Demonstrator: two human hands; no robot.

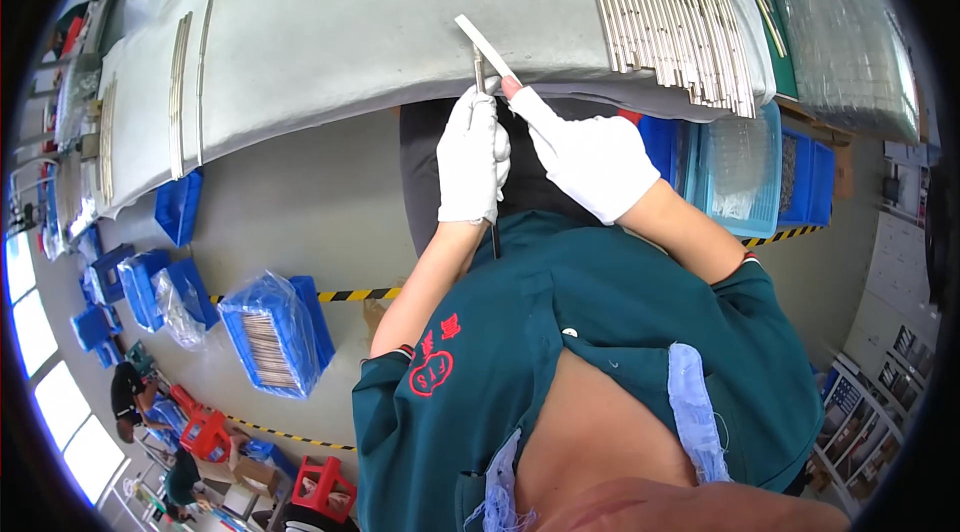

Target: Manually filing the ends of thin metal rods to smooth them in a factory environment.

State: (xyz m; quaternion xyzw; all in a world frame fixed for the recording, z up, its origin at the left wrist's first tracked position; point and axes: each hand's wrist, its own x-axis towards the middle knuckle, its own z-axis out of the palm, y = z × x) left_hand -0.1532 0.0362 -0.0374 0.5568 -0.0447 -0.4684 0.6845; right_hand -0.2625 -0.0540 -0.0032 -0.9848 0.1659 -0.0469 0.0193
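Note:
My left hand (470, 160), in a white glove, is closed round a thin metal rod (479, 70). The rod's upper end sticks out above my fingers and its dark lower part points back toward my shirt. A narrow white flat stick (485, 49) is pinched in my gloved right hand (600, 164), with a bare thumb or fingertip showing. The stick slants up and left across the rod's upper end; whether they touch I cannot tell. Both hands are at the near edge of the cloth-covered table (390, 17).
A dense row of metal rods (665, 17) lies at the table's right, with several more rods (180, 92) at its left. Clear plastic trays (840, 22) stand far right. Blue bins (805, 172) and a light blue basket (742, 172) sit below. Wrapped blue crates (268, 337) stand on the floor.

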